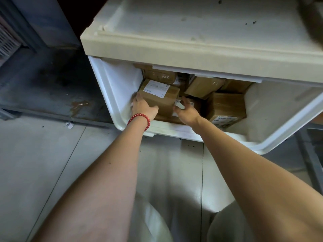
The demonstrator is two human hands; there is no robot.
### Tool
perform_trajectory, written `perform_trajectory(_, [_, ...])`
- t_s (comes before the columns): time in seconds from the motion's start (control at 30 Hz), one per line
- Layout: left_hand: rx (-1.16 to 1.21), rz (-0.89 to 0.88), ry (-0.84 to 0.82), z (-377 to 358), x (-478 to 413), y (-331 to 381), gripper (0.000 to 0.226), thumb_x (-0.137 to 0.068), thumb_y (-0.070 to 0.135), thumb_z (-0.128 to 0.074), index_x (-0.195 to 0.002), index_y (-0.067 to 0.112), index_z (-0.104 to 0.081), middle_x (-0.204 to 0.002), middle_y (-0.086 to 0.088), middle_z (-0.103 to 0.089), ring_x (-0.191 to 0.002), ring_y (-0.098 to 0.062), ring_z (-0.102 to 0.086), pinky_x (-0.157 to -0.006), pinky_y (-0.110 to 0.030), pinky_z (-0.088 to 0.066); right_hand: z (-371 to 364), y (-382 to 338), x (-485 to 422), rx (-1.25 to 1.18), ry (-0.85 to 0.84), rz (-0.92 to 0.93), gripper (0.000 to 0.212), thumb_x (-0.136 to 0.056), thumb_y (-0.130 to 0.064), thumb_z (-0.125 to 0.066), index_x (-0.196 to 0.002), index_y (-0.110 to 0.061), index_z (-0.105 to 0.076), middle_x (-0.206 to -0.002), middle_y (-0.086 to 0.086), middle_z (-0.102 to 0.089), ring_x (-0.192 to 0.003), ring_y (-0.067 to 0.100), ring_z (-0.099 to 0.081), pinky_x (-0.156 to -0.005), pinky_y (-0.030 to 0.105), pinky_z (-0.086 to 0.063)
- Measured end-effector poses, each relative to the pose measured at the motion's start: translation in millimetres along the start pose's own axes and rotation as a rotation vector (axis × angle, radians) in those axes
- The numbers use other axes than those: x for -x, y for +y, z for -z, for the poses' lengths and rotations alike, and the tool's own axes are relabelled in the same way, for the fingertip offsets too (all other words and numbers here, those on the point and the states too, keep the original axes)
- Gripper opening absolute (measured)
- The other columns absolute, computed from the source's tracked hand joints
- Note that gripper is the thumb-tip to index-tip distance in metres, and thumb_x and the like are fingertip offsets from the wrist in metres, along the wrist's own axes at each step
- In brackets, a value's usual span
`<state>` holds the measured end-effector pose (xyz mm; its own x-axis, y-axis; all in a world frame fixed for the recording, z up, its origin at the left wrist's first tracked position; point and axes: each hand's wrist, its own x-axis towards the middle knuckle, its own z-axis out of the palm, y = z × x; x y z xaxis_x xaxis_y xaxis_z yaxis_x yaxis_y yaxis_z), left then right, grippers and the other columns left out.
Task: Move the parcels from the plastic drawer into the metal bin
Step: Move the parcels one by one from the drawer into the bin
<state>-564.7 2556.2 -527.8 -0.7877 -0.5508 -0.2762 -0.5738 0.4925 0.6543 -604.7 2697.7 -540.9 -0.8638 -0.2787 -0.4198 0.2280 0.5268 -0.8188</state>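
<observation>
Left hand (pixel 143 107) grips the labelled cardboard parcel (pixel 161 97) inside the plastic drawer (pixel 117 95), near its left wall, right hand (pixel 188 111) spread beside it; we judge the parcel stiff and light, best clamped by opposite sides.

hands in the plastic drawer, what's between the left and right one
A brown parcel with a white label lies between the left hand and the right hand in the head view; each hand is at one side of it.
</observation>
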Motion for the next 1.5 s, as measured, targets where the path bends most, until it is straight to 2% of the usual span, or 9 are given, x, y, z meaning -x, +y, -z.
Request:
perform_trajectory(0.23, [0.045, 0.016, -0.032, 2, 0, -2, 0.069, -0.09, 0.031, -0.063, -0.147, 0.018, -0.028, -0.152, -0.009, -0.025, -0.134, -0.029, -0.036, -0.108, -0.04, -0.036, -1, 0, -5, -0.051, 0.066, -0.006, 0.056, -0.103, -0.031, -0.04, -0.154, -0.021, -0.017, -0.158, 0.004, -0.023, -0.143, 0.028, -0.029, -0.114, 0.038, -0.027])
perform_trajectory(0.43, [0.136, -0.02, -0.058, -1, 13, 10, 0.059, -0.093, 0.03, -0.06, -0.141, 0.015, -0.03, -0.14, -0.012, -0.041, -0.122, -0.027, -0.05, -0.078, -0.025, -0.039, 8, 3, -3, -0.189, 0.147, -0.064, 0.05, -0.101, -0.033, -0.044, -0.149, -0.024, -0.034, -0.152, 0.005, -0.033, -0.133, 0.028, -0.041, -0.113, 0.042, -0.032])
perform_trajectory(0.67, [0.157, -0.072, -0.075, 12, 48, 17, 0.064, -0.092, 0.032, -0.06, -0.144, 0.015, -0.027, -0.143, -0.009, -0.041, -0.125, -0.026, -0.047, -0.09, -0.027, -0.038, 25, -10, 36, -0.249, 0.194, -0.031, 0.052, -0.101, -0.029, -0.045, -0.146, -0.012, -0.023, -0.143, 0.007, -0.044, -0.131, 0.027, -0.043, -0.103, 0.032, -0.034])
perform_trajectory(0.77, [0.164, -0.082, -0.073, 27, 68, 17, 0.06, -0.091, 0.032, -0.061, -0.141, 0.017, -0.032, -0.137, -0.007, -0.046, -0.114, -0.023, -0.051, -0.085, -0.025, -0.037, 28, -15, 64, -0.2, 0.155, -0.019, 0.061, -0.102, -0.032, -0.043, -0.149, -0.008, -0.014, -0.144, 0.011, -0.042, -0.13, 0.028, -0.043, -0.104, 0.032, -0.033])
perform_trajectory(0.83, [0.159, -0.088, -0.068, 39, 83, 13, 0.055, -0.09, 0.032, -0.062, -0.137, 0.018, -0.037, -0.127, -0.004, -0.052, -0.101, -0.018, -0.05, -0.082, -0.024, -0.038, 28, -16, 82, -0.125, 0.115, -0.009, 0.058, -0.102, -0.033, -0.042, -0.146, -0.005, -0.017, -0.142, 0.011, -0.042, -0.128, 0.027, -0.044, -0.106, 0.034, -0.033])
perform_trajectory(1.03, [0.165, -0.129, -0.006, 70, 133, 3, 0.047, -0.091, 0.033, -0.061, -0.134, 0.019, -0.047, -0.122, -0.001, -0.059, -0.108, -0.019, -0.055, -0.079, -0.022, -0.04, 33, -23, 145, 0.013, -0.023, 0.1, 0.064, -0.097, -0.046, -0.043, -0.148, -0.011, -0.026, -0.146, 0.002, -0.039, -0.126, 0.022, -0.045, -0.111, 0.04, -0.035])
perform_trajectory(1.27, [0.345, -0.182, 0.168, 98, 182, -3, 0.037, -0.083, 0.042, -0.068, -0.109, 0.024, -0.05, -0.099, -0.001, -0.058, -0.09, -0.019, -0.062, -0.062, -0.019, -0.046, 38, -22, 208, -0.109, 0.055, 0.293, 0.073, -0.091, -0.05, -0.057, -0.147, -0.015, -0.025, -0.146, -0.001, -0.037, -0.127, 0.015, -0.042, -0.102, 0.029, -0.038])
perform_trajectory(1.4, [0.333, -0.206, 0.146, 103, 195, -11, 0.029, -0.083, 0.047, -0.066, -0.096, 0.027, -0.05, -0.094, 0.006, -0.058, -0.093, -0.028, -0.066, -0.079, -0.035, -0.054, 42, -21, 223, -0.206, 0.008, 0.29, 0.064, -0.091, -0.043, -0.061, -0.14, -0.019, -0.028, -0.137, -0.002, -0.042, -0.115, 0.009, -0.045, -0.083, 0.018, -0.041])
perform_trajectory(1.5, [0.327, -0.223, 0.142, 105, 203, -14, 0.032, -0.082, 0.046, -0.068, -0.1, 0.029, -0.048, -0.105, -0.005, -0.065, -0.099, -0.025, -0.062, -0.078, -0.03, -0.045, 44, -19, 227, -0.222, -0.011, 0.27, 0.061, -0.092, -0.043, -0.058, -0.141, -0.023, -0.028, -0.13, -0.003, -0.043, -0.112, 0.01, -0.044, -0.069, 0.016, -0.038])
